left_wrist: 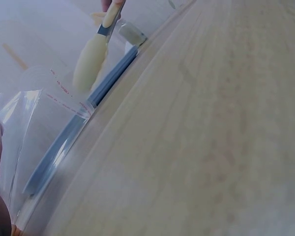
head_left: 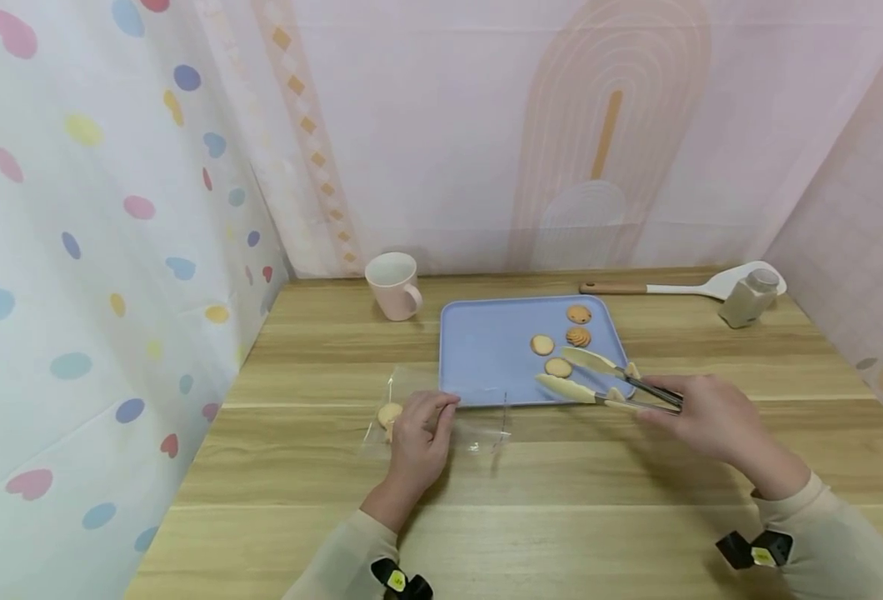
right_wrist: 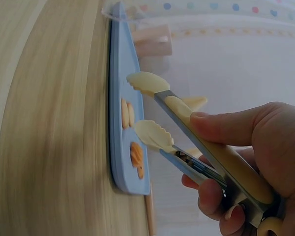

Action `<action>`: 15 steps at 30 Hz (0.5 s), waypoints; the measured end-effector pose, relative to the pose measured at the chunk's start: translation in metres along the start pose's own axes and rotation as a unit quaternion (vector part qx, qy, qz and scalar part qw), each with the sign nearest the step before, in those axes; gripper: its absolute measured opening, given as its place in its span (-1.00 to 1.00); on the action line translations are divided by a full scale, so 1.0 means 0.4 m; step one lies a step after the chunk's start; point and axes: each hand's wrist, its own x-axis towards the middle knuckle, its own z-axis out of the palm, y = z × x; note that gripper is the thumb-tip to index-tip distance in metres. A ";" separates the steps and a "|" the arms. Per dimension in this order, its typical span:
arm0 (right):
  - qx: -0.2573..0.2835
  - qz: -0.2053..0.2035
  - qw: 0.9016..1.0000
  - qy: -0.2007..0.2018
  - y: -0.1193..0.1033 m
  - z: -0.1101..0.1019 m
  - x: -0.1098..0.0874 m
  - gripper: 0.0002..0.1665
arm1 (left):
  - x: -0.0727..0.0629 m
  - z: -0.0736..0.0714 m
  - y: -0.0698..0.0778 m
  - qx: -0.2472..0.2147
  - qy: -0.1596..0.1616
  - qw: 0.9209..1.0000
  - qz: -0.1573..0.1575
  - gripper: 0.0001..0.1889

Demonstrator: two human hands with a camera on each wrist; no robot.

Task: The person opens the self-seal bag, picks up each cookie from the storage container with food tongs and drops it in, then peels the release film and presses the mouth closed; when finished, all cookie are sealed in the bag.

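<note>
My right hand (head_left: 719,421) grips a pair of tongs (right_wrist: 201,137) with cream scalloped tips, spread apart over the right front part of a blue tray (head_left: 486,342). Nothing sits between the tips. Several cookies lie on the tray: two pale round ones (head_left: 542,344), a swirled one (head_left: 578,337) and a dotted one (head_left: 579,314). At the tray's front left corner my left hand (head_left: 421,433) pinches a clear plastic bag (head_left: 479,433), its mouth toward the tray. Inside the bag, a pale cookie (head_left: 390,414) shows left of the hand, partly hidden by the fingers.
A pink mug (head_left: 394,287) stands behind the tray's left side. At the back right lie a white spatula (head_left: 681,290) with a wooden handle and a squarish jar (head_left: 750,298). Curtains (head_left: 441,125) hang along the table's back and sides.
</note>
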 end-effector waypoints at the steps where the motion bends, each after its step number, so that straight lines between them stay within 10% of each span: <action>1: -0.001 -0.001 1.000 0.000 0.004 -0.002 -0.003 -0.37 | 0.000 0.001 0.000 0.001 0.000 1.000 -0.001 -0.91; 15: -0.005 0.007 1.000 -0.021 0.012 0.010 0.014 -0.37 | 0.003 0.000 0.002 0.001 -0.001 1.000 0.000 -0.90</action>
